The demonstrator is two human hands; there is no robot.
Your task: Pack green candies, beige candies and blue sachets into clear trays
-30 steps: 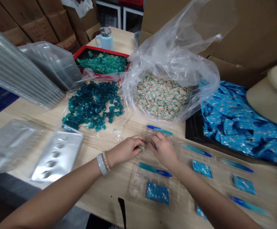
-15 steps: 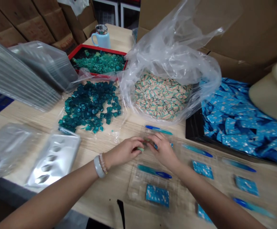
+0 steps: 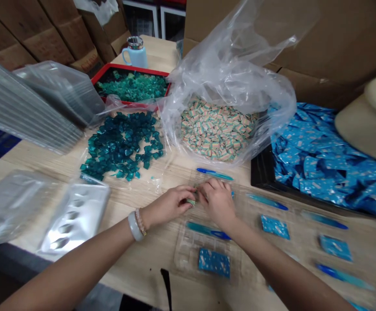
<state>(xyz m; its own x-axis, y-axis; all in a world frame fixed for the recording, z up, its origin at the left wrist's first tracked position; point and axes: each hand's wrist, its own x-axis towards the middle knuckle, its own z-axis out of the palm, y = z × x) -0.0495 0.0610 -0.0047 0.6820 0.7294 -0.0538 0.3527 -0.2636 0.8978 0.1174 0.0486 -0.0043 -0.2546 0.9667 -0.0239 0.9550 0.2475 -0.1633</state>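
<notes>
My left hand (image 3: pixel 170 204) is closed, with a small green-and-white striped piece (image 3: pixel 191 201) showing between thumb and fingers. Close beside it, my right hand (image 3: pixel 218 201) is curled downward over the far clear tray; what its fingertips pinch, if anything, is hidden. A blue packet lies mostly covered under that hand. Just beyond is a blue-and-teal pen-like tool (image 3: pixel 214 174). Nearer me, a clear compartment tray (image 3: pixel 181 255) bears another such tool (image 3: pixel 197 228) and a blue patterned packet (image 3: pixel 214 262). More trays with tools and packets extend to the right.
A plastic bag (image 3: pixel 171 125) of striped pieces stands behind my hands. Teal chips (image 3: pixel 123 142) lie to its left, before a red-rimmed tray (image 3: pixel 110 65). A black box (image 3: pixel 262 170) of blue packets is at right. Clear trays (image 3: pixel 29 108) are stacked left; a light-blue mug (image 3: pixel 138 56) stands behind.
My right hand has shifted slightly left and turned, its fingers curling further down and covering more of the packet beneath. My left hand has stayed nearly still. The view has tilted a little.
</notes>
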